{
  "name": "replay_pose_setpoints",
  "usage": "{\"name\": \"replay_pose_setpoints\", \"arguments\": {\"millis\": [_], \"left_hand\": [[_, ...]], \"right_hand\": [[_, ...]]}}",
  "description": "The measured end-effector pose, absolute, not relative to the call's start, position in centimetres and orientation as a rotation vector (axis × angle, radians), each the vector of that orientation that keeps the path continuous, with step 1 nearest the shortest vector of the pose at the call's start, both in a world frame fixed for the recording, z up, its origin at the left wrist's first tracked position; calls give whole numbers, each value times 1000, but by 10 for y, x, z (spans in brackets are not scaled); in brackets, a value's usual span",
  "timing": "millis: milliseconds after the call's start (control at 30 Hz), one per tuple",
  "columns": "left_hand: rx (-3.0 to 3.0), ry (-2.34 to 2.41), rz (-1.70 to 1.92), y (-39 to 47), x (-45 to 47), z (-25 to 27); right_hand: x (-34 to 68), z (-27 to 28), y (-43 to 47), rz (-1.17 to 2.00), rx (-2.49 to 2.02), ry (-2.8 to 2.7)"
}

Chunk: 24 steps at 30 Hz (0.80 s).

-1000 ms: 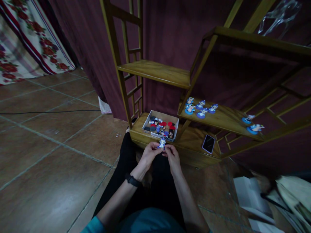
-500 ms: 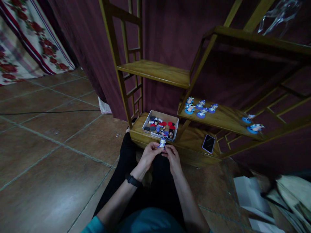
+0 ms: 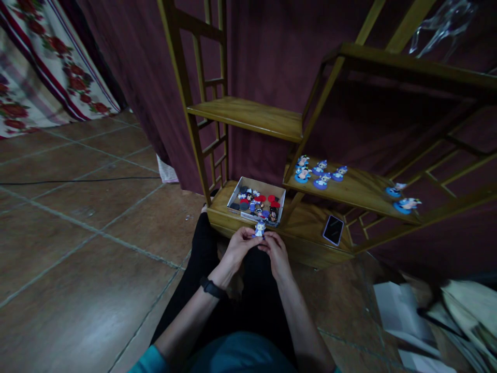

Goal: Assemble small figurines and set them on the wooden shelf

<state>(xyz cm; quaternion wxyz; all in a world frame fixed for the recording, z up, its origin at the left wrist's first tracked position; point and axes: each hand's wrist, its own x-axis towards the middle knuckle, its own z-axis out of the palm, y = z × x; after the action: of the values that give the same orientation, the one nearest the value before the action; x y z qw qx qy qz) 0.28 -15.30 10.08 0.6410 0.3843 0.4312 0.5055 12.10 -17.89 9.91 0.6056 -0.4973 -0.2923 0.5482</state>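
Note:
A small purple-and-white figurine [image 3: 260, 228] stands upright between my two hands, just in front of the box. My left hand [image 3: 240, 245] pinches its base from the left. From the right, the closed fingers of my right hand [image 3: 275, 249] grip the same base. Right behind the figurine, the shallow cardboard box [image 3: 282, 203] holds several figurine parts and red, black and purple round bases. On the shelf to the right stand several finished-looking figurines, among them a purple one [image 3: 322, 181] and a blue-based one [image 3: 303, 175].
The wooden shelf unit [image 3: 248, 118] rises in front of me. A phone [image 3: 333, 230] lies on its low ledge at the right. Two more blue-based figurines [image 3: 407, 205] stand at the shelf's right end. White boxes [image 3: 402, 308] and a pale bag [image 3: 476, 305] sit on the floor.

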Motion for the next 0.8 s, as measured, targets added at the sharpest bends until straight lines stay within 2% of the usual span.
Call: {"name": "replay_pose_setpoints", "arguments": {"millis": [800], "left_hand": [[828,922,1119,-152,4,103]], "right_hand": [[124,95,-178,1251,-1167,-685]]}}
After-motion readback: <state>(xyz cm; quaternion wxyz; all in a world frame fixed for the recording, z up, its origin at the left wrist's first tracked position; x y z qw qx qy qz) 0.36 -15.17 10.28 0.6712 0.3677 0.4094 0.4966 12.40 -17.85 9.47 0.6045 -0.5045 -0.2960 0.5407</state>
